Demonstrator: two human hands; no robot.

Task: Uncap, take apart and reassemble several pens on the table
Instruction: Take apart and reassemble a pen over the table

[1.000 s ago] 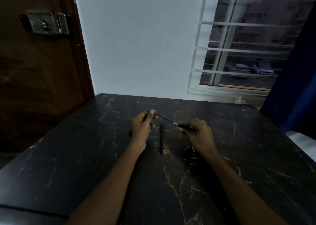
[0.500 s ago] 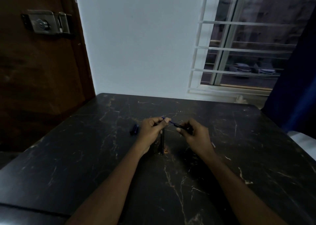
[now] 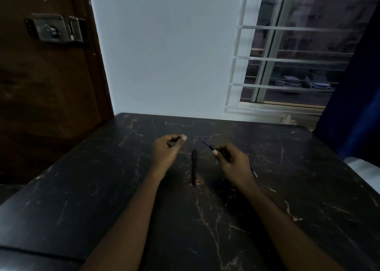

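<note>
My right hand (image 3: 230, 161) grips a pen part with its thin refill (image 3: 202, 142) pointing to 10 o'clock. My left hand (image 3: 167, 150) is loosely curled, if it holds something I cannot tell. A black pen barrel (image 3: 194, 168) lies on the table (image 3: 102, 188) between them.

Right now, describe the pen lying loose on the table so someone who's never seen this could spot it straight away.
Start from the dark marble-patterned table below the barred window. Between the left hand and the right hand lies one black pen, pointing straight away from the person. Unlike the thin blue-tipped pen part pinched in the right hand, nothing touches it and it lies flat.
</note>
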